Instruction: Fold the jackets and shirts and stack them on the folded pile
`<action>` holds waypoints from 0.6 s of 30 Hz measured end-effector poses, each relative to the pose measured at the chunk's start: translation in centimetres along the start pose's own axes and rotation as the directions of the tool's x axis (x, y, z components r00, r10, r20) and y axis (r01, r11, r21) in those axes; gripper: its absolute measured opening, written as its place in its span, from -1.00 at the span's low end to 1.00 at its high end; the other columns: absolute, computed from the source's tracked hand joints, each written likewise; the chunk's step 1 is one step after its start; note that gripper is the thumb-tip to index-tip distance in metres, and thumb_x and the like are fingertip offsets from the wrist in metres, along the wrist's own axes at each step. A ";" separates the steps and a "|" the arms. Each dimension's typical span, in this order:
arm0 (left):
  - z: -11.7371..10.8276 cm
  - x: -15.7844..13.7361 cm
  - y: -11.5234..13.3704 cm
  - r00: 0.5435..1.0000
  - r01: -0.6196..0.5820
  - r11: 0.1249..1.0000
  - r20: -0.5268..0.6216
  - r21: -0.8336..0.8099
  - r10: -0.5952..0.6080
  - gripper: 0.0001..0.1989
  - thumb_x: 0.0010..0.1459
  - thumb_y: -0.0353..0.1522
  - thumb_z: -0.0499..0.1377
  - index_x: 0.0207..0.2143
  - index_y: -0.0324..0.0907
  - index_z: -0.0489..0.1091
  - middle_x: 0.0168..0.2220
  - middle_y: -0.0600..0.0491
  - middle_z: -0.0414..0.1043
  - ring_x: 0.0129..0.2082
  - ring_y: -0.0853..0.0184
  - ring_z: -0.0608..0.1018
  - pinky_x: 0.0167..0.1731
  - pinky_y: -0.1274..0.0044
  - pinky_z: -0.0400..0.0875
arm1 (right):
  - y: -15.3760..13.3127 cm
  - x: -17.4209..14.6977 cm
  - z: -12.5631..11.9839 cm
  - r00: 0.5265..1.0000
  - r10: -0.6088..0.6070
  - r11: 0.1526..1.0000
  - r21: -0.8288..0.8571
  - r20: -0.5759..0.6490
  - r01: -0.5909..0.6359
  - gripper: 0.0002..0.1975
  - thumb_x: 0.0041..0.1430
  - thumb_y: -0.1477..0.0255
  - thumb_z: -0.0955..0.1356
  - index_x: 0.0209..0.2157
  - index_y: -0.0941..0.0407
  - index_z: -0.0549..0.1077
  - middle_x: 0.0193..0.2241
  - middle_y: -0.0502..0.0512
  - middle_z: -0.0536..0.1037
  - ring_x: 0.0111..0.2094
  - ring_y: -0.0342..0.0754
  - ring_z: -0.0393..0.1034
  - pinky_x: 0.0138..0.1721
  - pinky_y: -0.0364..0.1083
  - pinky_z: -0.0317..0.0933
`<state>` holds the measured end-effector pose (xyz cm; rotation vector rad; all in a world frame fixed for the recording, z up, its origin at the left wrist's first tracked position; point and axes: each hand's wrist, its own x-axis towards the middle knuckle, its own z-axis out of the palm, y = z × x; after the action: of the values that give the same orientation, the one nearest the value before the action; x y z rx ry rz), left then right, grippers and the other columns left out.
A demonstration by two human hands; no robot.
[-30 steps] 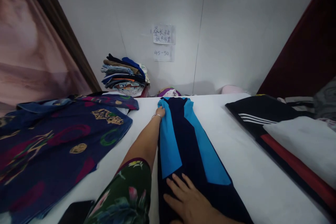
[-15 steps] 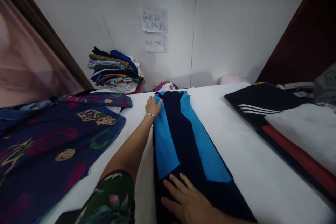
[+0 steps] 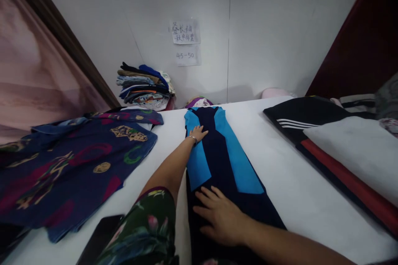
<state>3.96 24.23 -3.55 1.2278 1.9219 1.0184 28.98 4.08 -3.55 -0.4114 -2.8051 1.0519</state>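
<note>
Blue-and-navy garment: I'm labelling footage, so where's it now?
In the head view, the garment lies at lower centre on the white table, under the left hand and right hand, right of the patterned shirt.

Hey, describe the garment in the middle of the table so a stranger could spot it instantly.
Find the white table in front of the grey wall. A long blue-and-navy garment lies down its middle, between a patterned shirt on the left and a black, white-striped garment on the right. Unlike both, it has bright blue panels flanking a navy strip.
</note>
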 end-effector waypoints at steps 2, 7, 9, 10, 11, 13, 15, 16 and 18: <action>-0.3 -2.9 -0.1 1.000 0.007 0.999 0.024 -0.031 -0.006 -0.70 0.06 -0.21 0.21 -0.16 -0.11 0.43 0.24 -0.09 0.20 0.34 0.15 -0.01 0.28 0.32 -0.25 | 0.0 0.0 -0.3 1.000 -0.001 1.000 -0.016 0.005 0.001 -0.40 0.17 0.13 0.28 0.24 -0.16 0.16 0.33 -0.01 -0.03 0.35 0.05 -0.25 0.32 0.15 -0.39; -0.9 -13.7 -2.7 0.998 -0.032 0.999 -0.048 -0.037 0.030 -0.51 -0.09 -0.35 0.32 -0.05 -0.16 0.38 0.28 -0.13 0.11 0.34 0.15 0.00 0.29 0.42 -0.23 | 0.0 0.0 -1.5 1.000 -0.004 0.980 0.199 -0.028 0.010 -0.55 0.17 0.22 0.32 0.08 0.05 0.41 0.19 0.14 0.31 0.29 0.05 0.00 0.29 0.16 -0.23; -0.7 -18.4 -3.9 0.993 -0.032 0.999 -0.113 -0.041 0.027 -0.41 -0.11 -0.36 0.33 0.03 -0.14 0.32 0.30 -0.10 0.06 0.34 0.15 0.00 0.30 0.40 -0.22 | 0.2 -0.6 -2.4 0.993 0.037 0.932 0.362 -0.110 0.005 -0.60 0.21 0.26 0.29 0.05 0.09 0.44 0.08 0.14 0.44 0.19 0.00 0.21 0.25 0.11 -0.02; -0.6 -20.5 -4.4 0.990 -0.022 0.997 -0.139 -0.070 0.012 -0.37 -0.11 -0.36 0.33 0.07 -0.12 0.28 0.31 -0.08 0.04 0.34 0.14 0.00 0.30 0.38 -0.21 | 0.5 -1.2 -2.9 0.982 0.063 0.915 0.404 -0.180 0.016 -0.61 0.22 0.27 0.27 0.03 0.09 0.45 0.05 0.14 0.47 0.15 -0.01 0.27 0.22 0.08 0.05; -0.3 -22.5 -4.8 0.988 -0.007 0.992 -0.156 -0.124 -0.012 -0.33 -0.10 -0.35 0.32 0.11 -0.10 0.24 0.32 -0.06 0.03 0.34 0.15 0.00 0.30 0.36 -0.16 | 1.0 -1.9 -3.5 0.959 0.091 0.912 0.409 -0.268 0.027 -0.63 0.22 0.27 0.26 0.01 0.09 0.47 0.04 0.14 0.48 0.13 -0.01 0.29 0.20 0.08 0.08; 0.3 -26.0 -5.2 0.982 0.046 0.955 -0.160 -0.293 -0.096 -0.28 -0.04 -0.34 0.30 0.18 -0.05 0.14 0.30 -0.04 0.07 0.32 0.15 0.06 0.28 0.33 -0.02 | 2.9 -3.9 -4.6 0.868 0.161 0.943 0.333 -0.469 0.005 -0.64 0.21 0.26 0.27 -0.03 0.07 0.49 0.09 0.14 0.43 0.18 0.02 0.23 0.23 0.12 0.03; 0.9 -28.7 -5.0 0.967 0.109 0.882 -0.157 -0.459 -0.201 -0.28 0.00 -0.33 0.29 0.21 -0.02 0.10 0.28 -0.04 0.11 0.30 0.17 0.13 0.24 0.35 0.11 | 5.4 -6.3 -5.5 0.730 0.292 0.946 0.300 -0.617 -0.125 -0.59 0.16 0.23 0.29 0.02 0.05 0.45 0.17 0.15 0.33 0.24 0.07 0.11 0.25 0.17 -0.03; 1.1 -29.8 -4.7 0.956 0.129 0.841 -0.158 -0.525 -0.246 -0.30 0.00 -0.33 0.29 0.19 -0.01 0.13 0.27 -0.04 0.14 0.29 0.17 0.16 0.23 0.36 0.15 | 6.6 -7.5 -5.7 0.661 0.388 0.917 0.343 -0.642 -0.205 -0.52 0.12 0.21 0.31 0.07 0.05 0.40 0.20 0.16 0.29 0.25 0.10 0.08 0.23 0.19 -0.01; 1.5 -31.6 -3.8 0.951 0.160 0.769 -0.111 -0.619 -0.288 -0.40 -0.02 -0.31 0.31 0.10 -0.03 0.25 0.21 -0.05 0.24 0.25 0.14 0.24 0.20 0.35 0.22 | 8.5 -9.5 -5.7 0.560 0.571 0.815 0.500 -0.601 -0.294 -0.38 0.08 0.19 0.33 0.18 0.06 0.27 0.21 0.20 0.26 0.24 0.14 0.11 0.16 0.19 0.12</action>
<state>15.09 -5.61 -4.36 0.5245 1.6233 1.5126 40.97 11.01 -4.96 -1.2312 -1.7673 1.0913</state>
